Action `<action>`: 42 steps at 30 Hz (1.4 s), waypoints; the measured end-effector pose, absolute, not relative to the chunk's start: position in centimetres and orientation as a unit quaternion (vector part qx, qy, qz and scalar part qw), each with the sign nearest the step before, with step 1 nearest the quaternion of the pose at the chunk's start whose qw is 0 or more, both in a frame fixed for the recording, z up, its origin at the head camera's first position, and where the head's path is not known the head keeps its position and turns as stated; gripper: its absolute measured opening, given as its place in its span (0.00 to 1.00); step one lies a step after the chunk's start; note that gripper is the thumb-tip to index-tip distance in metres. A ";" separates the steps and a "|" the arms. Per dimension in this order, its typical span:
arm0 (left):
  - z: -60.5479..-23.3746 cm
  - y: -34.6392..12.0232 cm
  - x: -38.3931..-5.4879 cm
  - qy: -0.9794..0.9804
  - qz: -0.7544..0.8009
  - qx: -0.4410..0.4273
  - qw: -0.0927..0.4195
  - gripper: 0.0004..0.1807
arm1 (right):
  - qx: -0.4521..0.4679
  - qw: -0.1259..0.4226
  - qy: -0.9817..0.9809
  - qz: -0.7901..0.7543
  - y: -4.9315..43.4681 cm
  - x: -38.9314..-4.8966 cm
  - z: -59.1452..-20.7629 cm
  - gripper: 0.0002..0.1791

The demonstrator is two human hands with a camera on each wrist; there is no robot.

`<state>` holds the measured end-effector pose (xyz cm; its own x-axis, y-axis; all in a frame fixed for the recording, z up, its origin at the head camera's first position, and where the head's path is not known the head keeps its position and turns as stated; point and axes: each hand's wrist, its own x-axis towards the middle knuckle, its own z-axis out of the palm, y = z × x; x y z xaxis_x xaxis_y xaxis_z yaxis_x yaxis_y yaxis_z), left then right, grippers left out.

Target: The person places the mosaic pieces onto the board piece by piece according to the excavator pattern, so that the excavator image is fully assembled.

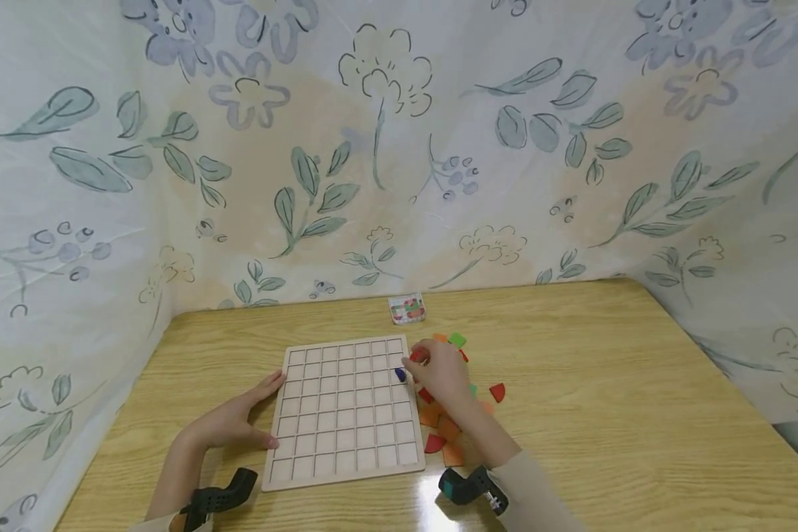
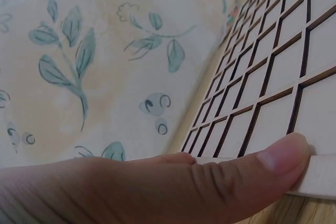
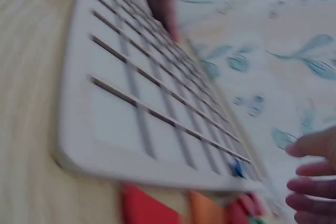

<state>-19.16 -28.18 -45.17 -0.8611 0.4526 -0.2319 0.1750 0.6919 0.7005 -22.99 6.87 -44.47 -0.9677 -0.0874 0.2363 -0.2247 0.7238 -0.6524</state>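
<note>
A square light wooden board (image 1: pixel 278 473) with a grid of recessed cells lies on the table. My left hand (image 1: pixel 229 421) rests along its left edge, fingers spread; the thumb (image 2: pixel 286 156) touches the rim in the left wrist view. Over the board's right edge is my right hand (image 1: pixel 445 373), its fingers loosely bent. Red shows through the gap between its thumb and index finger, while the right wrist view shows no piece in the fingers (image 3: pixel 310 184). A small dark blue piece (image 1: pixel 400 374) sits on the board's right column, close by the right thumb.
Loose pieces lie right of the board: orange squares (image 1: pixel 452 454), red quarter-circles (image 1: pixel 497 391) and a green square (image 1: pixel 457 340), some hidden beneath the right hand. A small patterned card (image 1: pixel 408 309) lies behind the board. Floral cloth (image 1: pixel 386 185) hangs around the wooden table (image 1: pixel 605 399).
</note>
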 end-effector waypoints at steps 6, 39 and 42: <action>-45.3 -28.2 -19.2 0.900 0.349 0.174 0.197 0.59 | 0.068 0.081 -0.896 0.432 11.0 -23.9 -43.7 0.13; -45.2 -28.3 -19.3 0.894 0.359 0.175 0.203 0.59 | 0.191 -0.014 -0.940 0.284 21.0 -22.0 -45.7 0.09; -45.2 -28.2 -19.3 0.894 0.360 0.177 0.201 0.59 | 0.151 -0.013 -0.943 0.295 20.8 -21.9 -45.8 0.16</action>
<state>-19.27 -28.25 -45.25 -0.8564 0.4612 -0.2322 0.1715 0.6782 0.7146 -21.88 20.82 -45.81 -0.9539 -0.2930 0.0649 -0.2778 0.7805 -0.5600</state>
